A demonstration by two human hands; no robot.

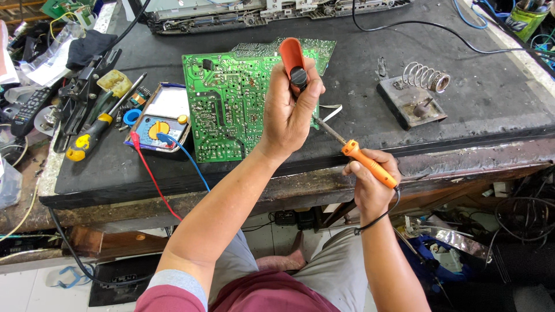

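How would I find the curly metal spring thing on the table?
Start at the big green circuit board on the black worktop, then look right. The wire coil stands on a small dark block, the only shiny spiral there.

Orange soldering iron (370,164) angled toward green circuit board (228,110).

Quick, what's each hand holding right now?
Left hand: closed around an orange desoldering pump over the green circuit board.
Right hand: closed around an orange soldering iron.
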